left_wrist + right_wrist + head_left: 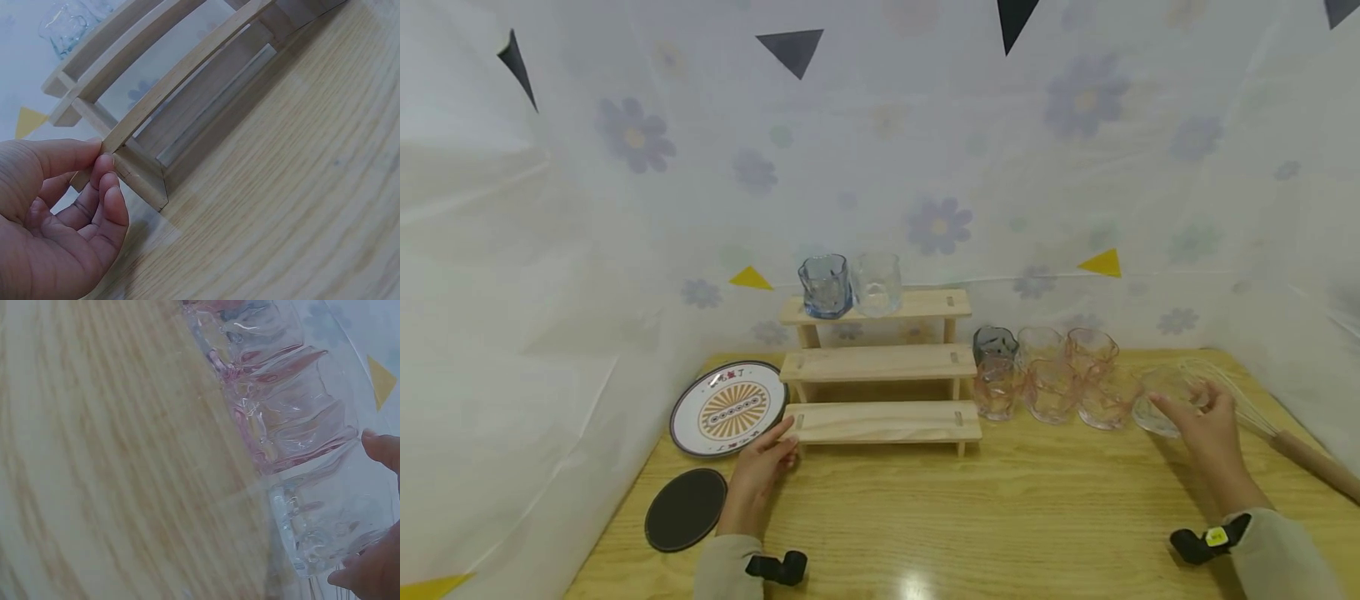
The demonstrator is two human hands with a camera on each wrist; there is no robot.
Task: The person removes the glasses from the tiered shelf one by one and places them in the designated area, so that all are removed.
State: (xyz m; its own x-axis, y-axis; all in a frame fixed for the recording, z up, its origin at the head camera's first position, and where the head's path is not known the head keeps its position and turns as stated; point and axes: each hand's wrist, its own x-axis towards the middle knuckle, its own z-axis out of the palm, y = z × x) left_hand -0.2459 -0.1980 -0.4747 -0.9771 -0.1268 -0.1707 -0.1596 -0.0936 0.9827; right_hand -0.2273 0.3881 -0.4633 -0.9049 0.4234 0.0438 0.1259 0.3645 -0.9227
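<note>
A three-step wooden rack (880,422) stands on the table. With thumb and fingers, my left hand (758,475) pinches the left end of its lowest step, as the left wrist view shows up close. On the top step are a blue glass (827,290) and a clear glass (877,287). At the right, my right hand (1213,433) holds another clear glass (1156,410) at the end of the front row, thumb on one side and fingers on the other. Pink-tinted glasses (294,431) stand beside it in the right wrist view.
Right of the rack are several glasses in two rows, including a dark grey one (994,342). A whisk (1292,442) lies at the far right. A patterned plate (688,421) and a black round mat (686,509) are at the left. White sheeting surrounds the table.
</note>
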